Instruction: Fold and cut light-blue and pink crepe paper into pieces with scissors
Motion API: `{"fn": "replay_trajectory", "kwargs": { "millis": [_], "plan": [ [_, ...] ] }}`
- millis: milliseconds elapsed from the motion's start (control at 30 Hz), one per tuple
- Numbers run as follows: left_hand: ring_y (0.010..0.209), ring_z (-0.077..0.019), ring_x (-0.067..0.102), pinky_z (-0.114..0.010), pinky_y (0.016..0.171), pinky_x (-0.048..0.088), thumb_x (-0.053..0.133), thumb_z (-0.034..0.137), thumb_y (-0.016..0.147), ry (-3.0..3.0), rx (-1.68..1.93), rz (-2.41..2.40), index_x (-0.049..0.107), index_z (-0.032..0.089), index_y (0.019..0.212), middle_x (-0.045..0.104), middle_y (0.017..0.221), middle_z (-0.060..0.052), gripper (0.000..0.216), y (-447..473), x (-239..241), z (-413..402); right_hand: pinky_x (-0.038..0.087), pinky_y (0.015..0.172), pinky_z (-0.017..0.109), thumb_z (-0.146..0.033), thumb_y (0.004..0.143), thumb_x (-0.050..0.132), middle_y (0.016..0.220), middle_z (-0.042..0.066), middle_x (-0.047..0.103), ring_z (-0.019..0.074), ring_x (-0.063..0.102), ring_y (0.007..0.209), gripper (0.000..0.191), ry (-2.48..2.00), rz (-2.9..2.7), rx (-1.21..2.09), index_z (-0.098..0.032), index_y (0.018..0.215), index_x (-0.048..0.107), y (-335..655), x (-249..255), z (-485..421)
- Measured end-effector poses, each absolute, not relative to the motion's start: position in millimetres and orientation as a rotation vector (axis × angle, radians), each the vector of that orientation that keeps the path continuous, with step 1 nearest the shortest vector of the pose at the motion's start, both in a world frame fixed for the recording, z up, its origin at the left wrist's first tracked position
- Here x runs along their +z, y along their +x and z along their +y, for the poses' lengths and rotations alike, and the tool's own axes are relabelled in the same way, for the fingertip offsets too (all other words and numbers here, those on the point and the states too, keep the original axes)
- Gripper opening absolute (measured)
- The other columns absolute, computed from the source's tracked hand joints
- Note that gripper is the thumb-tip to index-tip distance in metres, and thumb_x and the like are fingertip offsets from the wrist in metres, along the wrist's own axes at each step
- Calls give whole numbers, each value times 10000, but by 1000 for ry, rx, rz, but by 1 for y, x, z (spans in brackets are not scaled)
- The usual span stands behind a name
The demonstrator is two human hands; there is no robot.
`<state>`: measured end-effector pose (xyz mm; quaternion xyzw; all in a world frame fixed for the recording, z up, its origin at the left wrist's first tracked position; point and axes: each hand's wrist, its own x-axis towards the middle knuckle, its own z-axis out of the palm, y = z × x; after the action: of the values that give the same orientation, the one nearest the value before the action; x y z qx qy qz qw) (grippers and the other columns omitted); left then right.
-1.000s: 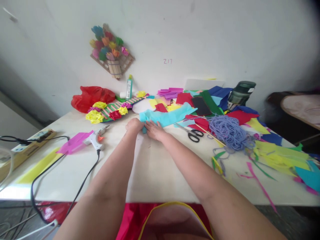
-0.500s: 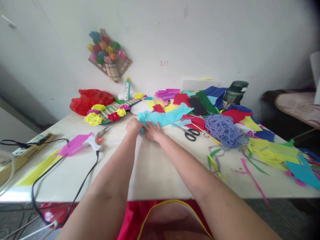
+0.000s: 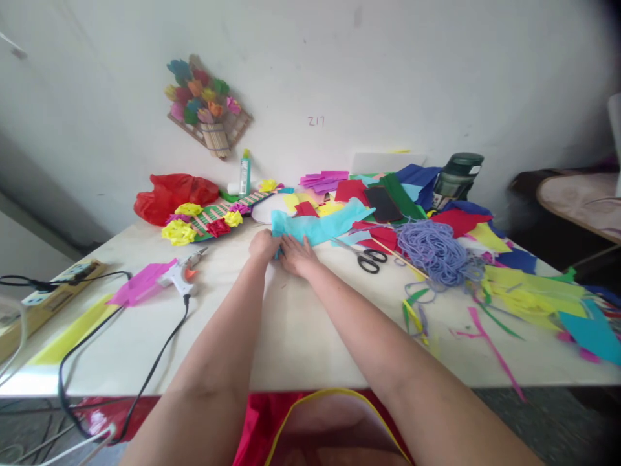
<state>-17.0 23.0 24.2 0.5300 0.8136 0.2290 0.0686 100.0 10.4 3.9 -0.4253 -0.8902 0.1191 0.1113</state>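
Observation:
A strip of light blue crepe paper [image 3: 320, 225] lies across the middle of the table, its right end over other coloured paper. My left hand [image 3: 264, 246] is closed at the strip's near left corner, fingers curled against it. Close beside it, my right hand [image 3: 298, 257] lies palm down with its fingers stretched over the paper's lower edge. The edge between both hands is partly hidden by the fingers. Scissors with black handles [image 3: 371, 260] lie right of my right hand, their blades toward the strip.
On the left are a glue gun [image 3: 180, 278] with its cord, a pink paper sheet [image 3: 140, 285] and a power strip [image 3: 53, 298]. Behind lies a flower-decorated green piece [image 3: 213, 217] near a glue bottle [image 3: 245, 173]. Purple yarn [image 3: 429, 249] and paper scraps cover the right.
Both hands stay at the paper's left end. My left hand has shifted slightly right, and the strip's left edge has moved a little right too. The view has tilted slightly.

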Motion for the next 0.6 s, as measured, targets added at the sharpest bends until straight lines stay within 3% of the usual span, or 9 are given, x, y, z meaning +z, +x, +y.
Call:
{"fn": "replay_trajectory", "kwargs": {
  "millis": [100, 333, 600],
  "plan": [
    [905, -261, 600, -311, 724, 435, 466, 281, 716, 1629, 849, 2515, 593, 173, 806, 658, 890, -136, 189, -6, 21, 17, -23, 1077, 501, -314, 895, 230, 1468, 48, 195, 180, 134, 1352, 531, -1228, -2558, 331, -152, 1401, 211, 102, 0, 10],
    [789, -175, 605, -239, 669, 436, 477, 322, 753, 1284, 1394, 2296, 570, 132, 910, 656, 858, -96, 263, -2, 3, 26, 20, 1079, 499, -327, 900, 207, 1472, 38, 173, 186, 143, 1347, 528, -1204, -2466, 251, -146, 1395, 235, 104, -3, 11],
    [690, -193, 614, -244, 585, 451, 588, 381, 666, 1176, 1496, 1963, 628, 148, 703, 648, 624, -58, 240, -13, -6, 32, 25, 1082, 482, -342, 900, 227, 1472, 51, 176, 185, 145, 1347, 532, -1209, -2463, 205, -154, 1398, 229, 104, -4, 11]
  ]
}}
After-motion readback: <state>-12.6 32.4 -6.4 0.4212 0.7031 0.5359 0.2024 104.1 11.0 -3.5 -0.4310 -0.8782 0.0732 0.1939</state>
